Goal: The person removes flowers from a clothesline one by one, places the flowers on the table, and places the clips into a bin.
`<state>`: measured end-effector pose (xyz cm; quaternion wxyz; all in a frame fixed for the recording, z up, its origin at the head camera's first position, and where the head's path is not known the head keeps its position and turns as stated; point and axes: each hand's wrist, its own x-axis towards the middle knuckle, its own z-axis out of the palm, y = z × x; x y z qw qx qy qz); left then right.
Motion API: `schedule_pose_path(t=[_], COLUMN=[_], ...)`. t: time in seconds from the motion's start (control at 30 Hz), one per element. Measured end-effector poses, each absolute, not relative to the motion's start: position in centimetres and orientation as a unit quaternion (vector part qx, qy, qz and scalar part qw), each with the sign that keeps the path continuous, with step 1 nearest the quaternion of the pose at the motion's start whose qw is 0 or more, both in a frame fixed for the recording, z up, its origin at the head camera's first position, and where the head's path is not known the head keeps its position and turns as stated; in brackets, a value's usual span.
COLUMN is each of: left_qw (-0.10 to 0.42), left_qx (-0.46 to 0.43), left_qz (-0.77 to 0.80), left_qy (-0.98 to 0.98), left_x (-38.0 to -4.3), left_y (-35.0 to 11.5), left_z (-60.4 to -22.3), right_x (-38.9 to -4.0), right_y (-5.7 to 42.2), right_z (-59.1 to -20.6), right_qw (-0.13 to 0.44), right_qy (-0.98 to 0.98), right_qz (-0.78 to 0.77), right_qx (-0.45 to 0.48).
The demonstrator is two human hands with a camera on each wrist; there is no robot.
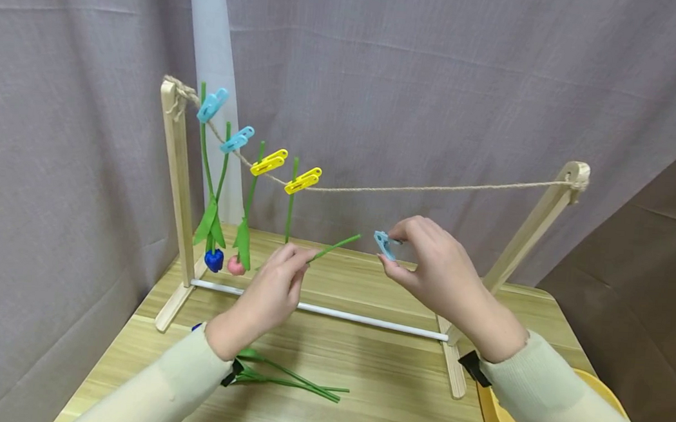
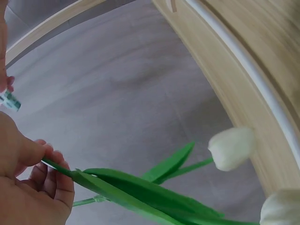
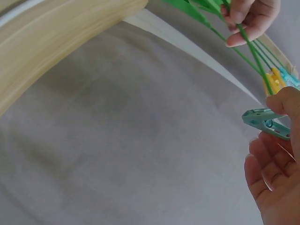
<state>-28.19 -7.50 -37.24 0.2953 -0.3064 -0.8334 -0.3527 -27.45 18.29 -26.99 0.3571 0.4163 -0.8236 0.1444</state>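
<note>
I've got the L hand (image 1: 278, 275) pinching 1 green stem (image 1: 338, 245), long axis slanting up-right twd the R hand (image 1: 433, 262), whose thumb & fingertips pinch a light-blue clip (image 1: 385, 245). Clip's just beyond the stem tip, apart; I judge that gap decides the move. Both hands sit below the rope (image 1: 421, 189) in head view, R wrist angled up-left.

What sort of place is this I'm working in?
Probably a curtained-off tabletop workspace, though little of the room shows: grey curtains hang close behind a wood-grain table, and on it stands a small wooden rack with flowers clipped to its rope.
</note>
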Motion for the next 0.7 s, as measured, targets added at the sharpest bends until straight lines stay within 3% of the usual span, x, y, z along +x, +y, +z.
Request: schedule_pose_path(t=[0.7], left_qw=[0.226], left_qx=[-0.342], left_qz=[-0.218], left_qy=[-0.885], left_x=[-26.5], left_y=[-7.9], left_z=[-39.1], right_x=[-27.1], right_y=[23.7], right_z=[-32.9], right_qw=[0.290], right_qy=[-0.891], right_qz=[0.131], right_qx=[0.324])
